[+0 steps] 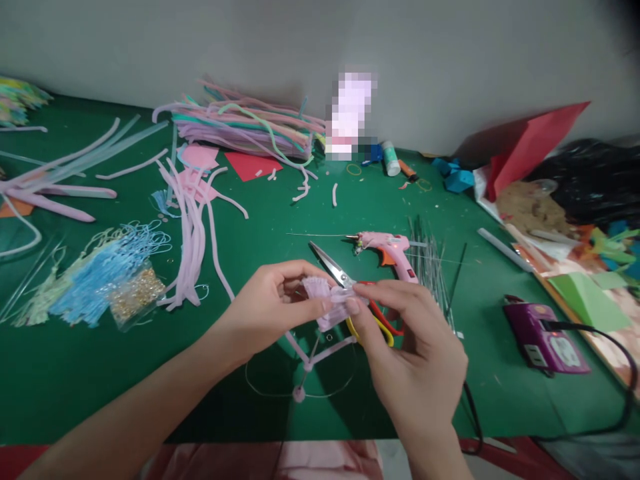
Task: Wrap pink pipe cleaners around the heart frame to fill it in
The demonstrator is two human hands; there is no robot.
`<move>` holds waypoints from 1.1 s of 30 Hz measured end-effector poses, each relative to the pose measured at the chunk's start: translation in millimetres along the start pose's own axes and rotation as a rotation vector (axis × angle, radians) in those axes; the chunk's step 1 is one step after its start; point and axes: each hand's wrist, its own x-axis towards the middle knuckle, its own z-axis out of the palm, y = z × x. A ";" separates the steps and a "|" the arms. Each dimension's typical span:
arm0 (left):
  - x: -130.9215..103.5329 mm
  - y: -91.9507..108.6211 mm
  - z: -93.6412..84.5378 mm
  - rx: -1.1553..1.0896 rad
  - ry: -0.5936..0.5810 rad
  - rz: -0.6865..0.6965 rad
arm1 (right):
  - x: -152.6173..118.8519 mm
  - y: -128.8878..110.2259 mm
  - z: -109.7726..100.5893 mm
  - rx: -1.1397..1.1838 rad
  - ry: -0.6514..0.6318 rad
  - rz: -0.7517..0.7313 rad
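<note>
My left hand (270,300) grips a small lilac pleated piece (329,317) between thumb and fingers. On its other side, my right hand (415,340) pinches the edge with thumb and forefinger. Scissors (331,265) with red and yellow handles lie just behind, partly covered by my right hand. Below the pleated piece is a forked lilac pipe-cleaner form (309,365) on a thin wire, with a round lilac knob (299,394) at the near end. Farther back lies a pink hot glue gun (390,247) with an orange trigger.
Several grey wires (430,273) lie beside the glue gun. A purple box with a cable (547,337) sits at right. Blue tassels (95,287), a bag of gold beads (136,295) and lilac pipe cleaners (189,247) are at left. Colourful pipe cleaners (245,127) line the wall.
</note>
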 end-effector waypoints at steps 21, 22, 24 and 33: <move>1.7 -0.1 -0.3 0.016 0.053 -0.005 | -2.7 5.5 4.5 -0.053 0.038 0.046; 1.4 0.1 0.1 0.015 0.058 -0.004 | -3.4 5.7 5.8 -0.054 0.072 0.027; 0.8 0.5 0.7 0.018 0.071 0.001 | -5.5 5.3 8.2 -0.059 0.109 -0.031; 0.8 -0.4 -0.2 0.040 0.066 0.020 | -12.7 5.9 10.5 0.271 0.170 0.221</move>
